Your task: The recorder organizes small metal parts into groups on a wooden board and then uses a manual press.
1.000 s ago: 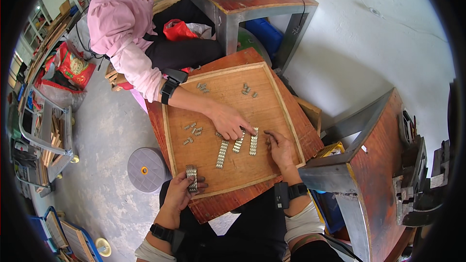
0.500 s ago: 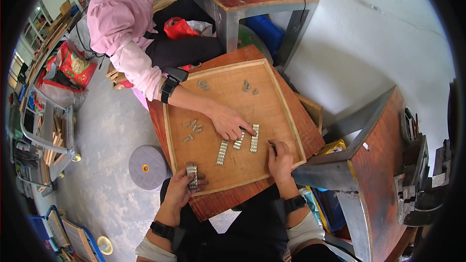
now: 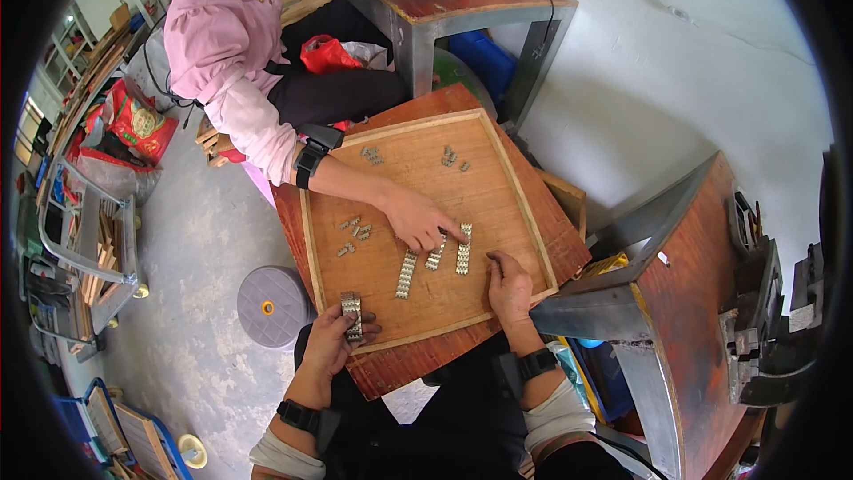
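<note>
My left hand (image 3: 333, 338) is closed around a bundle of ridged metal link strips (image 3: 352, 313) at the tray's near left corner. Inside the tray's near right side, my right hand (image 3: 511, 292) rests with loosely bent fingers, thumb and forefinger apart, nothing visible in it. Three similar strips lie on the wooden tray (image 3: 382, 191): a left strip (image 3: 405, 276), a middle strip (image 3: 435, 258) and a right strip (image 3: 463, 251). A co-worker's hand (image 3: 413, 216) reaches over them, its index fingertip at the right strip's far end and its fingers partly covering the others.
Small loose metal pieces lie in groups at the tray's left (image 3: 355, 231), far left and far right. The tray sits on a reddish wooden board (image 3: 289, 213). A grey round stool (image 3: 271, 307) stands left; a metal-framed bench (image 3: 684, 302) stands right.
My right hand has shifted slightly left, its thumb and forefinger now farther apart. The left hand still holds the strips, and the co-worker's finger stays at the right strip.
</note>
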